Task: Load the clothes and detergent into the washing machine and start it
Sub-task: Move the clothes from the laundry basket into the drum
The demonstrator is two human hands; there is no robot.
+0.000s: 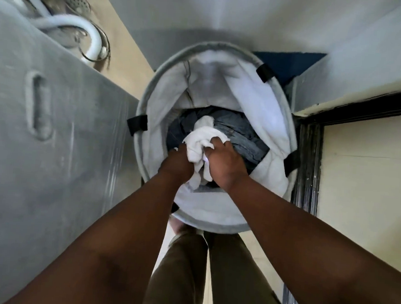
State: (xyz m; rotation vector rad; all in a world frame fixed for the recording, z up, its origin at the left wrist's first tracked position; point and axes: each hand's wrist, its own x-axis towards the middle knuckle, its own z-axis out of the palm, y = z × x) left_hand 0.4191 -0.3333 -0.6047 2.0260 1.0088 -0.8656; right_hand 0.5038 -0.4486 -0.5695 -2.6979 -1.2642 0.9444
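Clothes, a white cloth (201, 140) atop dark denim (241, 135), lie deep inside the round laundry hamper (277, 124) beside the washing machine (41, 140). Left hand (177, 165) and right hand (224, 164) both clutch the white cloth, fingers curled into it.

One hamper (151, 96), two hands (222, 163)

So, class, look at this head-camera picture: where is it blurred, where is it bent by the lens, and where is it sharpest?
Head view: the grey panel and white hose at left are smeared by motion blur; the wide-angle lens bows the walls and stretches both forearms towards the corners; sharpest around the centre, where the left hand and right hand grip the white cloth in the laundry basket.
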